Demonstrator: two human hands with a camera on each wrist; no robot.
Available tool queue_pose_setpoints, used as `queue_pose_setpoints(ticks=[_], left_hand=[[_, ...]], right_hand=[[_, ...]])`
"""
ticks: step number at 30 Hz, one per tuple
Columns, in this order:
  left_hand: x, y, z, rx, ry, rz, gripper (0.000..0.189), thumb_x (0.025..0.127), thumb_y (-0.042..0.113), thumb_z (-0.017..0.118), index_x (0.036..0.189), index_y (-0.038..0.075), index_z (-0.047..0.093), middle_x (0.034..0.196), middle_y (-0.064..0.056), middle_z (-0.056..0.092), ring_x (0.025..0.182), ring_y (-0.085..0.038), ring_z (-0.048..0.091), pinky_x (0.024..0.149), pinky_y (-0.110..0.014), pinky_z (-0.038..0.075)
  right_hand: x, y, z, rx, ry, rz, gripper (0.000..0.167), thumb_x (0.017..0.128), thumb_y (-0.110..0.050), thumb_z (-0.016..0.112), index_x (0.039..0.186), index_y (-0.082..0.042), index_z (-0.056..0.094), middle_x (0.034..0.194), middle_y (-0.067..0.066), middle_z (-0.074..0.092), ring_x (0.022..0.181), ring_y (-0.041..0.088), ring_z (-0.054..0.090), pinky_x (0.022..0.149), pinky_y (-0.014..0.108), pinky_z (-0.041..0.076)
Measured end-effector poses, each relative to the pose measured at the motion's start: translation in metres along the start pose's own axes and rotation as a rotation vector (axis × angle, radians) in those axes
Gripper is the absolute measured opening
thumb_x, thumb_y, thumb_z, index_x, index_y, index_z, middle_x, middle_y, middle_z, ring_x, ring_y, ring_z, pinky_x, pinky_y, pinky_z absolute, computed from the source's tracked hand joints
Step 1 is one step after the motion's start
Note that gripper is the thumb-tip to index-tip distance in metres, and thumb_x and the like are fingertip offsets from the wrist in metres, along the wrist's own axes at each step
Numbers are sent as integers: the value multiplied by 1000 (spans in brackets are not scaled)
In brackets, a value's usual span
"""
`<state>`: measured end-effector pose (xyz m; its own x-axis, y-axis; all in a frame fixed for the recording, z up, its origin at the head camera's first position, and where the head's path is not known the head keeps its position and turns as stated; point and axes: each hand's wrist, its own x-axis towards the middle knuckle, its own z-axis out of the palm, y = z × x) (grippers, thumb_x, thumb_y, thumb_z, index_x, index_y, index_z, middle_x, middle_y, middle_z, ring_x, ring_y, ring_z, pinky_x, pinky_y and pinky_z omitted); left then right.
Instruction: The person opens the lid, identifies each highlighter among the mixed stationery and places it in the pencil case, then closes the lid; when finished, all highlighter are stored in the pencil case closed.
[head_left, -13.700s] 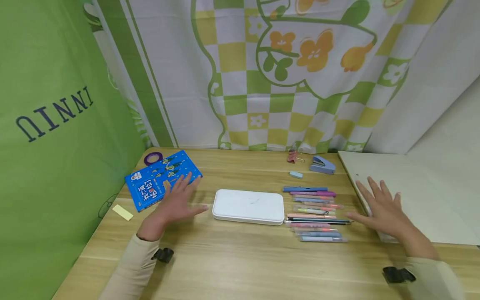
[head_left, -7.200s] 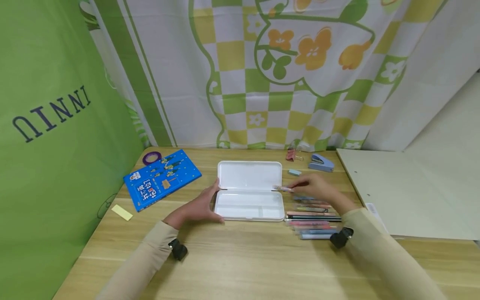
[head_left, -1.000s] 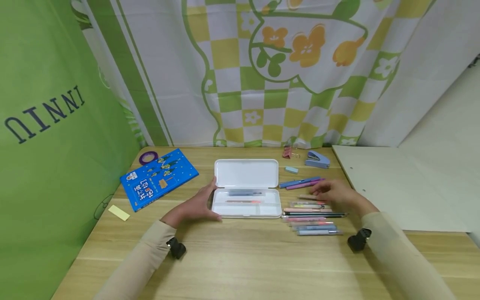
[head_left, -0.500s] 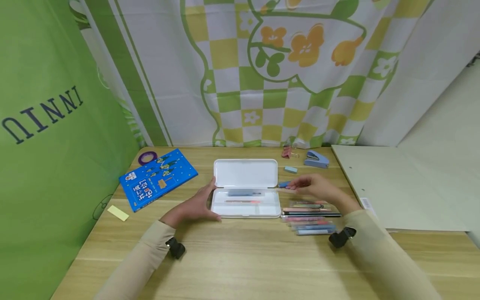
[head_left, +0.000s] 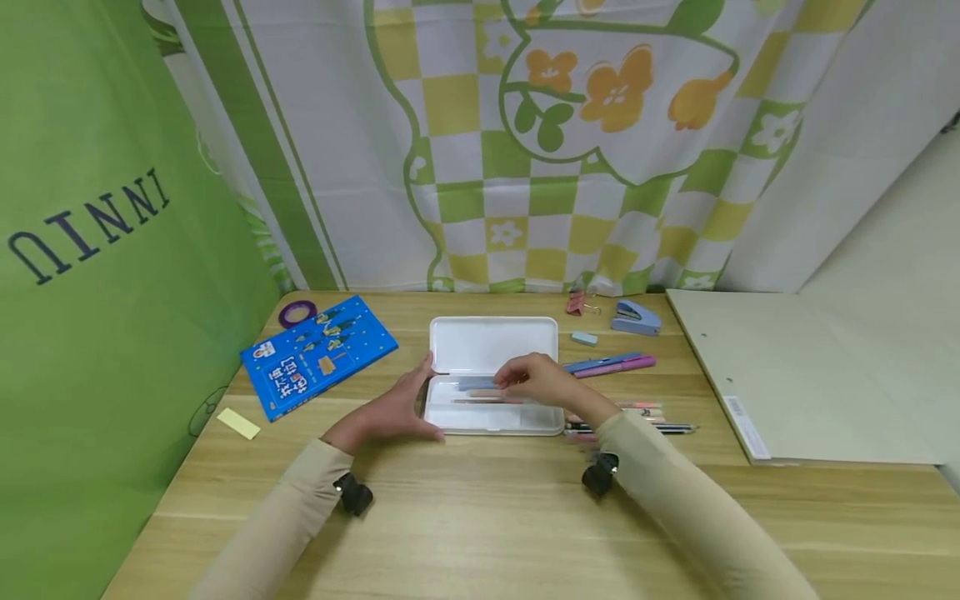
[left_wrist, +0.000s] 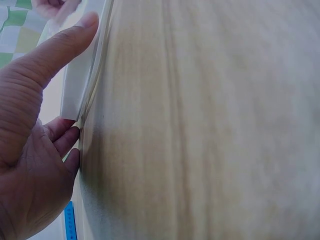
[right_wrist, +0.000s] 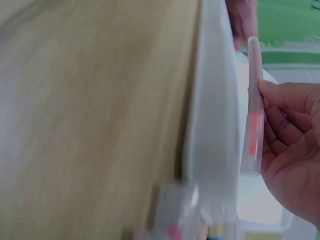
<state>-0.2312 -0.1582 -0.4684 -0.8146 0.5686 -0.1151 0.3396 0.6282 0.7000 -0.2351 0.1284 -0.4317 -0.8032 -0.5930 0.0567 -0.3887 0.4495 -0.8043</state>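
Observation:
A white pencil case [head_left: 491, 342] lies open on the wooden table, its lid tilted back toward the curtain. At the case's left end my left hand [head_left: 386, 412] holds it, thumb along the front wall and fingers at the corner, as the left wrist view shows. My right hand [head_left: 540, 383] pinches a slim marker pen [right_wrist: 254, 105] between thumb and fingers, over the case's rear compartment. The pen has a clear cap with an orange-red part inside. Within the case lie a bluish pen [head_left: 472, 385] and a thin reddish pen [head_left: 480, 402].
Right of the case lie a blue pen [head_left: 596, 363], a purple pen [head_left: 622, 366] and dark pencils [head_left: 675, 428], partly behind my right arm. Behind are an eraser [head_left: 584, 338], binder clip [head_left: 575, 303] and stapler [head_left: 636, 317]. A blue book [head_left: 318, 358] and purple tape [head_left: 297, 313] lie left.
My right hand has picked the marker pen from the row at right and carried it left over the case. My left hand stays at the case's left end.

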Motion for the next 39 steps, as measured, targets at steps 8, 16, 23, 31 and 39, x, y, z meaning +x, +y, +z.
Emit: queue_pose_setpoints(ticks=[8, 16, 23, 31, 39], left_hand=[[-1, 3, -1, -10, -9, -25, 133, 66, 42, 85, 151, 10, -12, 152, -14, 23, 142, -29, 11, 113, -49, 16], [-1, 5, -2, -7, -5, -8, 132, 66, 38, 86, 151, 7, -10, 149, -16, 28, 141, -31, 13, 113, -50, 15], [-1, 4, -1, -7, -9, -15, 133, 66, 41, 85, 151, 9, -12, 152, -16, 22, 141, -31, 11, 112, -51, 16], [-2, 4, -1, -6, -12, -14, 133, 66, 39, 86, 151, 9, -12, 152, -16, 22, 142, -30, 11, 112, -50, 16], [-2, 5, -2, -13, -14, -15, 133, 66, 39, 86, 150, 8, -12, 152, -16, 22, 142, -31, 10, 113, -50, 16]], right_hand=[[19, -1, 19, -115, 57, 7, 9, 82, -3, 71, 91, -1, 72, 83, 5, 70, 75, 8, 61, 70, 22, 49], [21, 0, 21, -160, 70, 31, 7, 81, -3, 71, 89, -3, 72, 80, 4, 70, 72, 6, 59, 68, 21, 48], [18, 3, 19, -107, 68, 81, 10, 83, -4, 69, 92, -4, 73, 86, 4, 71, 77, 9, 60, 71, 25, 49], [2, 9, 2, 199, 54, 101, 20, 87, -3, 65, 105, 5, 68, 97, 15, 70, 87, 17, 64, 77, 32, 52], [-29, 9, -28, 349, 71, 151, 30, 91, -8, 62, 116, 9, 61, 107, 18, 66, 100, 26, 62, 89, 42, 49]])
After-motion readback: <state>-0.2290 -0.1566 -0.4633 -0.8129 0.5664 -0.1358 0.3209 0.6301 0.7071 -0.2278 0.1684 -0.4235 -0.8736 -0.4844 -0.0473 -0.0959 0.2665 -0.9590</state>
